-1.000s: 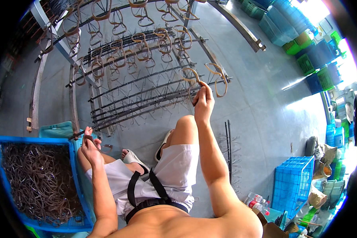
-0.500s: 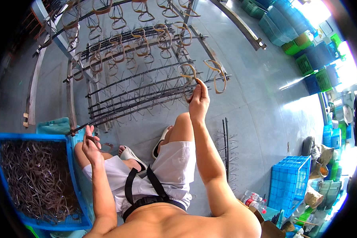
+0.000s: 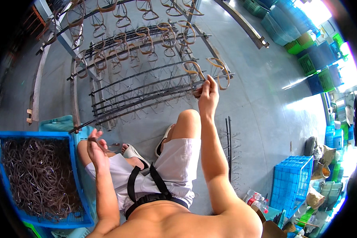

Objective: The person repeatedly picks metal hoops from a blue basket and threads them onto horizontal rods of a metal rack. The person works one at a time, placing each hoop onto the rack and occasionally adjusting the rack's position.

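My right hand (image 3: pixel 208 97) reaches to the right part of the nearest dark bar (image 3: pixel 174 88), its fingers pinched on a brown eyeglass frame (image 3: pixel 192 66). Just right of it another tan eyeglass frame (image 3: pixel 220 73) hangs on the same bar. My left hand (image 3: pixel 98 148) is by my left knee, beside the blue crate (image 3: pixel 35 136). Its fingers curl around a darker brown eyeglass frame (image 3: pixel 112 147), which is partly hidden and a little blurred. Inside the crate lies a tangled heap of dark brown eyeglass frames (image 3: pixel 37 178).
Ahead stands a metal rack (image 3: pixel 63 43) with wire-hooked bars and several hanging frames. On the floor lie a spiky bar (image 3: pixel 229 146) to the right and a long beam (image 3: pixel 244 23) farther off. A blue basket (image 3: pixel 291 182), plastic bottles (image 3: pixel 257 200) and stacked bins (image 3: pixel 281 23) stand at the right.
My right hand has shifted slightly right along the bar with the frame. My left hand has drawn slightly back from the bar's left end, still holding its frame.
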Available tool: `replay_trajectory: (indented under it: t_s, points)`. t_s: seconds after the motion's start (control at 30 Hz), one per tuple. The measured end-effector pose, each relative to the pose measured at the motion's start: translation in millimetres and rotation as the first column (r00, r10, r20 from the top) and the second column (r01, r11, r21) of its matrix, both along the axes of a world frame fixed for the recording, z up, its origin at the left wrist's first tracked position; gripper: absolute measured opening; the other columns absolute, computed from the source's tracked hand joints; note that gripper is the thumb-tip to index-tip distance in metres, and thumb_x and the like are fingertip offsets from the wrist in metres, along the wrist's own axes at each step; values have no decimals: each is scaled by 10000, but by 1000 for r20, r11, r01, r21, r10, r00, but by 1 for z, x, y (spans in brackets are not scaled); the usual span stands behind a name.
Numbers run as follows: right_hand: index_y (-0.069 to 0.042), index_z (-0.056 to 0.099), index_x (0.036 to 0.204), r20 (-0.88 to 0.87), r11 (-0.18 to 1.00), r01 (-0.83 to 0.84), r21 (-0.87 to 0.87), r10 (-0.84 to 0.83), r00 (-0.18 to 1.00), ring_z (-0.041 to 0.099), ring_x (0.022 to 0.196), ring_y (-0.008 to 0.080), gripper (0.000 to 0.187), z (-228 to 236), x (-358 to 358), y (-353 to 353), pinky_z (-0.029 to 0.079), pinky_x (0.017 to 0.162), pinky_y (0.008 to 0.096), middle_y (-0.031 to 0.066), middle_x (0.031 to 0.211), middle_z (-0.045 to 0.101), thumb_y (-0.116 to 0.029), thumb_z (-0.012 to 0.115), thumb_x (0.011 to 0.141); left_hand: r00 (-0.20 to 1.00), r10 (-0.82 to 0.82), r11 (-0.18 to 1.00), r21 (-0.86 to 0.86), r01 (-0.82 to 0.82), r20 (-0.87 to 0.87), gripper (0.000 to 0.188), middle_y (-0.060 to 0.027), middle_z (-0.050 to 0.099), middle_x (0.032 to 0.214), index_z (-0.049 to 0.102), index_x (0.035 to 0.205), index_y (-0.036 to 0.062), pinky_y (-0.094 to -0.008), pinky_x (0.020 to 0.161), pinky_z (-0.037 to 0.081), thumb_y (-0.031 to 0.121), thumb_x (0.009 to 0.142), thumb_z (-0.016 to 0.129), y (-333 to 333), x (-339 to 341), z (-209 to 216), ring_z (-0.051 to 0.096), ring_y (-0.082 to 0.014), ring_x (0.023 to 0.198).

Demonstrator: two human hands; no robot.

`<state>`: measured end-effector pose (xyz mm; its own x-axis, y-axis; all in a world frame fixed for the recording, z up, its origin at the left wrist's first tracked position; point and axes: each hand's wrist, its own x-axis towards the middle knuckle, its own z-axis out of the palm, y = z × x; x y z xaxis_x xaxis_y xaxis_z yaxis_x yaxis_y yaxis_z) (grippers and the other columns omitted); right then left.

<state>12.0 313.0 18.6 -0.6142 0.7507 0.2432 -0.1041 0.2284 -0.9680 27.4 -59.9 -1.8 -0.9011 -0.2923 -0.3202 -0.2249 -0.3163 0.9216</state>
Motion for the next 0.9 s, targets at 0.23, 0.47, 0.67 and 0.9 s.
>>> replay_trajectory:
  t_s: [0.23,0.47,0.67,0.9]
  points:
    - [-8,447,1267,174,640,-700,318,686,706,460,1085,362,486,28,81,-121,387,926,406,220,1215,432,-196,623,854,963,-212,817,571,80,169,234,-65,642,957,583,1117,67,-273,710,490,153,933,467,48,36,52,600,-150,802]
    - [24,497,1205,-4,583,-778,-233,800,600,559,605,74,323,0,100,-154,485,579,225,37,741,601,-81,569,908,943,-320,785,531,318,-91,181,-57,586,1055,540,1078,83,-278,815,442,171,927,494,78,35,56,547,-134,888]
    - [-32,391,1311,-246,932,-249,-263,185,952,480,548,103,337,15,59,-78,411,508,224,38,672,513,-69,373,977,989,4,984,-177,-30,-147,438,-39,515,939,428,1246,43,-272,737,438,200,873,594,28,6,4,498,-111,833]
    - [-70,422,1316,-43,826,-289,-484,307,951,473,537,103,338,3,-8,-68,436,461,259,33,723,504,-120,354,988,982,-9,943,-328,-55,-188,434,-50,540,1012,449,1287,14,-233,713,450,198,914,572,-1,-35,-3,521,-107,824]
